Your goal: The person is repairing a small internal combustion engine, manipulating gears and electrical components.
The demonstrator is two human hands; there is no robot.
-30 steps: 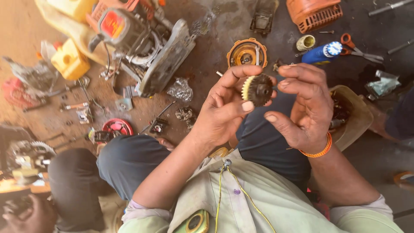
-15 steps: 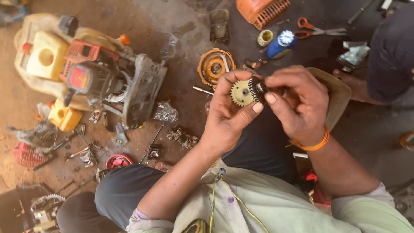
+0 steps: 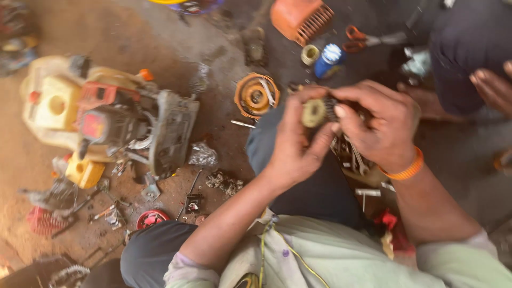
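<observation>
My left hand (image 3: 296,141) and my right hand (image 3: 381,128) meet over my lap and both grip a small round toothed metal part (image 3: 314,112), yellowish on its face. The left fingers curl round its left side, the right fingers pinch its right side. An orange band (image 3: 408,169) circles my right wrist. The picture is blurred, so the part's detail is unclear.
A dismantled yellow and orange small engine (image 3: 106,125) lies on the dirt floor at left. An orange spool-like disc (image 3: 256,96), orange grille cover (image 3: 301,20), blue bottle (image 3: 328,60), scissors (image 3: 368,38) and loose screws lie ahead. Another person's hand (image 3: 493,88) shows at the right edge.
The view has shifted, so the engine and floor parts slid right and down in the picture. Both hands keep hold of the toothed part, turned slightly between the fingers.
</observation>
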